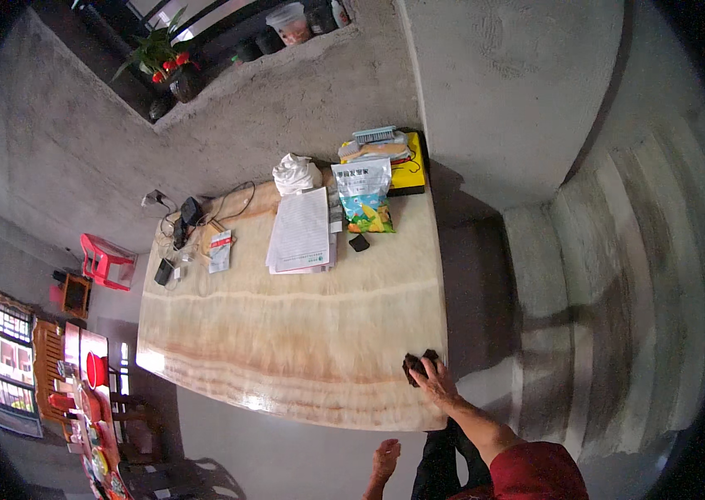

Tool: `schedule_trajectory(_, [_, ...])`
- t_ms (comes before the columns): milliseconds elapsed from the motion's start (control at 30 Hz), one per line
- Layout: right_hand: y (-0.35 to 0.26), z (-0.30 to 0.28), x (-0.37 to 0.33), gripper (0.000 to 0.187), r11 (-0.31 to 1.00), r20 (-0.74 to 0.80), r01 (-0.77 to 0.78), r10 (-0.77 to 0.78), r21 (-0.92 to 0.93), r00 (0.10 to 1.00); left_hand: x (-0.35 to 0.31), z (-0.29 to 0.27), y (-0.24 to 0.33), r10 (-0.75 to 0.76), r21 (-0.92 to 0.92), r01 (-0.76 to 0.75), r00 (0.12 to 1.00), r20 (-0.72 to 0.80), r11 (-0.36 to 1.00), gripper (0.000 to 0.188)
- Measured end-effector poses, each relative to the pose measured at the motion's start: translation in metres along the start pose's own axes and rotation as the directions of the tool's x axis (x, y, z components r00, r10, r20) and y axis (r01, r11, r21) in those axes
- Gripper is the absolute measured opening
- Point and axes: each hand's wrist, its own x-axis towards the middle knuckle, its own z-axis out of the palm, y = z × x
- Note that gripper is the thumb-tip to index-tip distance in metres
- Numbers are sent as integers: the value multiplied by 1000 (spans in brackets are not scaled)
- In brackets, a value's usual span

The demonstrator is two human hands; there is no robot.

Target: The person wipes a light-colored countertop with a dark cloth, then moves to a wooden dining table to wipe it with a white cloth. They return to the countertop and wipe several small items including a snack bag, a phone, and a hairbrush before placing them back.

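Observation:
A bunched dark brown cloth point(413, 369) lies on the glossy, stone-patterned table point(286, 333), close to its right edge. My right hand point(435, 383) presses down on that cloth, fingers bent over it. Below the table's near edge, my left hand point(386, 458) hangs in the air, apart from everything. Its fingers are loosely bent and I see nothing in them. Farther back on the table are a stack of printed papers point(301, 229), a colourful plastic pouch point(365, 200) and a small black object point(359, 242).
Toward the wall sit a crumpled white bag point(296, 174) and a yellow box point(407, 175) with a brush point(375, 134) on top. Chargers and cables point(191, 212) crowd the far left corner beside a small packet point(220, 252). A red stool point(107, 262) stands beyond; steps point(585, 333) rise at right.

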Motion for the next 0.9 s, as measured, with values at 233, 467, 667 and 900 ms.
schedule_trajectory(233, [26,-27,79,53,982,-42,-44,37,-182,998,32,-14,5,0,-111,-7,998,-58,994,29])
schedule_trajectory(467, [72,-13,139,54,970,-160,-100,66,-220,985,71,-20,34,-4,25,9,986,-168,1000,33])
schedule_trajectory(667, [136,-26,241,60,906,-345,-397,329,-147,879,133,12,125,179,252,-109,945,-273,962,66])
schedule_trajectory(900, [254,-22,354,58,739,-178,-580,657,343,732,228,58,234,153,613,4,967,-203,790,114])
